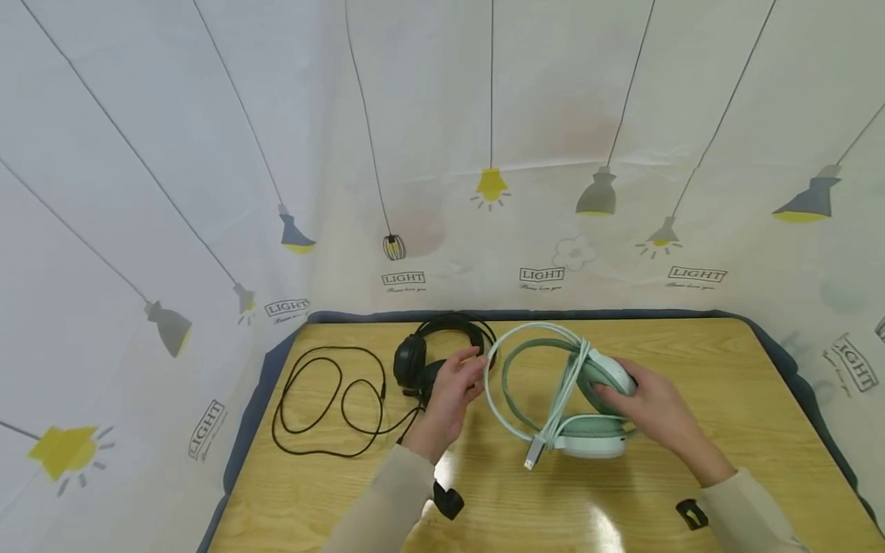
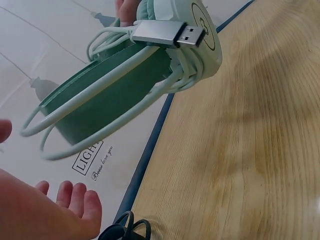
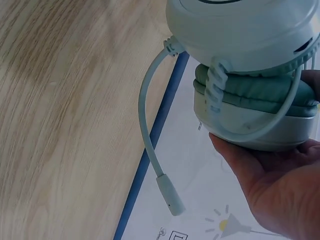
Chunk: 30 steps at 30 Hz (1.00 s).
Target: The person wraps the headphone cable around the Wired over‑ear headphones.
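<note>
My right hand [image 1: 662, 407] grips one ear cup of a mint-green headset [image 1: 594, 447], held above the table. Its cable is wound in a bundle across the headband, and a silver USB plug [image 2: 159, 33] sticks out from it. From one ear cup a thin microphone boom [image 3: 171, 196] hangs down in the right wrist view. Beside the headset's loop, my left hand [image 1: 448, 398] has loosely bent fingers and holds nothing; the left wrist view shows it apart from the headset. Partly behind that hand, a black headset [image 1: 411, 359] lies on the table.
The black headset's cable [image 1: 325, 453] lies in loose loops at the table's left. The wooden table [image 1: 726, 399] is bordered at the back and sides by a dark blue edge. A white backdrop [image 1: 442, 100] printed with lamps stands behind it.
</note>
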### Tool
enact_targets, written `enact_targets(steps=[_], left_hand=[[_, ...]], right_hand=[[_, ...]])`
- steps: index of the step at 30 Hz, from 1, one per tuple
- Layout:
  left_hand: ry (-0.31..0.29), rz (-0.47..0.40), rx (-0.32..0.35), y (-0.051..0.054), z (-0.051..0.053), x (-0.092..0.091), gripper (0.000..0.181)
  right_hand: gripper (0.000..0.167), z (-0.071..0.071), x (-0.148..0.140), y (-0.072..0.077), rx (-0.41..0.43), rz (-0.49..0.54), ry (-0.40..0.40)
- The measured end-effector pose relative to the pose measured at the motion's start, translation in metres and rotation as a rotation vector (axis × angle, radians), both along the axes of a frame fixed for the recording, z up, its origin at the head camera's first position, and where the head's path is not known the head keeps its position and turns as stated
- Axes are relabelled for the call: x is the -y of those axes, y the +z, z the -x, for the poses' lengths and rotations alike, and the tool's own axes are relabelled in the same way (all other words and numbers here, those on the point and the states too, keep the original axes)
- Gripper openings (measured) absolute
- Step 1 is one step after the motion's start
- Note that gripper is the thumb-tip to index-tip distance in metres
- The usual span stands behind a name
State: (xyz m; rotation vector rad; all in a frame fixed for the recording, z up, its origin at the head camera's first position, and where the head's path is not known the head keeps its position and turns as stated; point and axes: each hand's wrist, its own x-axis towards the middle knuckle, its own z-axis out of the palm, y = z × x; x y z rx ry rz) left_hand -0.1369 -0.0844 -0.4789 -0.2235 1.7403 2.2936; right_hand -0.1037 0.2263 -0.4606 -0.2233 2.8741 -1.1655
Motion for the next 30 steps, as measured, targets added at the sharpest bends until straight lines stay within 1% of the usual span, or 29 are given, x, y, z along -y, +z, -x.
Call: enact_targets(steps=[2, 4, 6, 10, 14, 19, 24, 30], left_hand=[[0.038, -0.026, -0.007, -0.002, -0.001, 0.003, 0.054], [0.055, -0.047, -0.014, -0.003, -0.001, 0.007, 0.054], [0.071, -0.066, -0.003, -0.004, -0.002, 0.011, 0.051], [0.102, -0.077, 0.014, -0.003, -0.004, 0.017, 0.046], [0.133, -0.079, 0.003, -0.001, -0.008, 0.021, 0.045], [0.139, -0.076, -0.026, 0.001, -0.014, 0.029, 0.049], [0.126, -0.068, -0.05, 0.0, -0.018, 0.043, 0.049], [0.152, -0.07, -0.06, 0.001, -0.021, 0.057, 0.049]], right_hand=[[0.067, 0.0, -0.006, -0.001, 0.011, 0.001, -0.019], [0.067, 0.001, -0.011, -0.003, 0.014, -0.001, -0.042], [0.067, 0.002, -0.017, -0.004, 0.012, 0.007, -0.063], [0.067, 0.003, -0.027, -0.006, 0.011, 0.019, -0.105], [0.071, 0.005, -0.042, -0.008, 0.032, 0.01, -0.144], [0.072, 0.007, -0.062, -0.012, 0.064, 0.019, -0.195], [0.076, 0.01, -0.079, -0.02, 0.105, 0.028, -0.277], [0.083, 0.013, -0.102, -0.029, 0.184, 0.003, -0.377]])
